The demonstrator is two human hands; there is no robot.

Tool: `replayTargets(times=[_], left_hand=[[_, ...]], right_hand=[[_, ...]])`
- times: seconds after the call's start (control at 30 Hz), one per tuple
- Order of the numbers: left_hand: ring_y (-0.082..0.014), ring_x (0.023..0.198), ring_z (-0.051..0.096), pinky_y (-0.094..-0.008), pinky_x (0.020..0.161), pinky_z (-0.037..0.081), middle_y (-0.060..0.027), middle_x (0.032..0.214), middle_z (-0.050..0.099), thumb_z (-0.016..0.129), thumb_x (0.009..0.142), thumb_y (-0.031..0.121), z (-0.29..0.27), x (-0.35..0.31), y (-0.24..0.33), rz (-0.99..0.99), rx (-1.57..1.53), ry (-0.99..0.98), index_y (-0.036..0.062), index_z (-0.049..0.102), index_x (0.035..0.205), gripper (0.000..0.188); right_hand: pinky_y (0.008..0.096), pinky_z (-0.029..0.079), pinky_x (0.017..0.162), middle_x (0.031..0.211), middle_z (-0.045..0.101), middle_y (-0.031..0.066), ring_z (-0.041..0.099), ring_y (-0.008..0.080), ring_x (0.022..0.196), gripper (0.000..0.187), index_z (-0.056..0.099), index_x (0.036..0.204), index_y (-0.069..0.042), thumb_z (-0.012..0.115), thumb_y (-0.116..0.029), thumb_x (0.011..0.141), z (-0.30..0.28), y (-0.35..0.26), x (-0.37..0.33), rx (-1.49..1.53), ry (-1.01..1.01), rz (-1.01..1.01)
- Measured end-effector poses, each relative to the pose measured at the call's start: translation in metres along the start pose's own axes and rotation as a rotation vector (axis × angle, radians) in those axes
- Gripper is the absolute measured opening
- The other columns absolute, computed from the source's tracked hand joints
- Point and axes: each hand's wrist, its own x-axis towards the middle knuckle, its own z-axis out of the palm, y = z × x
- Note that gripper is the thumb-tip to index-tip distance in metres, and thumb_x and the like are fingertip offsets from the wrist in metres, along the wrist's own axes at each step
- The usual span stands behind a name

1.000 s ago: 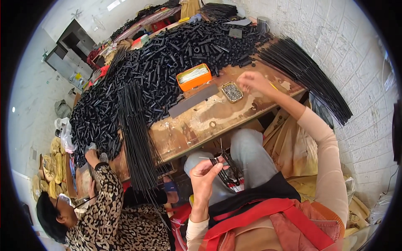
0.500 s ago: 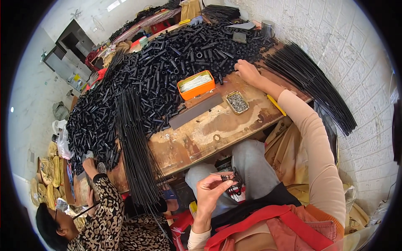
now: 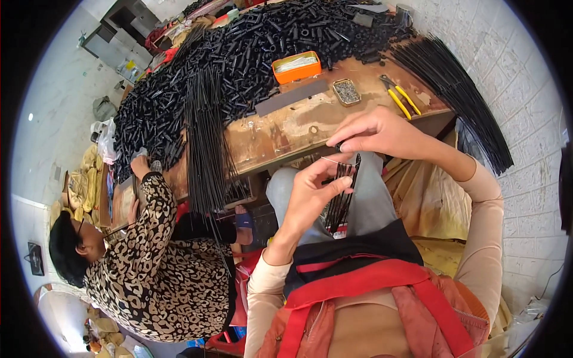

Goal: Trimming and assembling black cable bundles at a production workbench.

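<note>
My left hand [image 3: 310, 194] is closed around a bundle of thin black rods [image 3: 341, 206], upright in front of my lap. A thin pale wire [image 3: 327, 159] sticks out by its fingertips. My right hand [image 3: 376, 132] hovers just above and to the right, with thumb and fingers pinched on a small black part [image 3: 339, 146] near the top of the rods; the fingers partly hide it. On the table beyond lies a small tray of tiny metal pieces [image 3: 347, 92]. Yellow-handled pliers [image 3: 403, 98] rest to its right.
A large heap of black tubular parts [image 3: 250, 51] covers the far table. An orange box [image 3: 296, 71] of pale strips stands before it, near a flat grey bar [image 3: 292, 97]. Long black rods [image 3: 206, 131] overhang the edge; more [image 3: 459, 95] lie right. A co-worker [image 3: 161, 256] sits left.
My right hand has come back from the heap at the table's right to just above my left hand, now pinching a small black part. The view has shifted, showing the whole pliers.
</note>
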Motion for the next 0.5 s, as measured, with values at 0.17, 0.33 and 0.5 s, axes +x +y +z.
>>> replayTargets(times=[0.17, 0.33, 0.5], left_hand=[[-0.0160, 0.095, 0.061, -0.0352, 0.079, 0.058, -0.0093, 0.103, 0.064, 0.065, 0.086, -0.003, 0.009, -0.011, 0.003, -0.003, -0.049, -0.008, -0.0014, 0.059, 0.123, 0.037], [-0.0191, 0.102, 0.062, -0.0336, 0.078, 0.059, -0.0119, 0.118, 0.063, 0.065, 0.087, -0.002, 0.008, -0.021, -0.003, 0.008, -0.107, -0.018, -0.0004, 0.062, 0.119, 0.032], [-0.0181, 0.102, 0.062, -0.0338, 0.079, 0.059, -0.0116, 0.113, 0.064, 0.064, 0.087, -0.003, 0.008, -0.022, -0.001, 0.027, -0.093, -0.023, 0.0011, 0.062, 0.117, 0.030]], right_hand=[[0.0276, 0.050, 0.084, 0.099, 0.069, 0.0067, 0.065, 0.0136, 0.093, 0.020, 0.069, 0.107, 0.002, 0.064, -0.007, 0.089, 0.001, -0.010, -0.018, -0.025, 0.005, 0.018], [0.0265, 0.049, 0.086, 0.099, 0.068, 0.0043, 0.063, 0.0115, 0.094, 0.016, 0.068, 0.102, 0.001, 0.063, -0.008, 0.090, 0.009, -0.013, -0.025, 0.205, 0.009, 0.028], [0.0268, 0.048, 0.084, 0.097, 0.067, 0.0034, 0.061, 0.0096, 0.090, 0.013, 0.066, 0.098, 0.000, 0.066, -0.010, 0.090, 0.009, -0.010, -0.024, 0.188, -0.012, 0.080]])
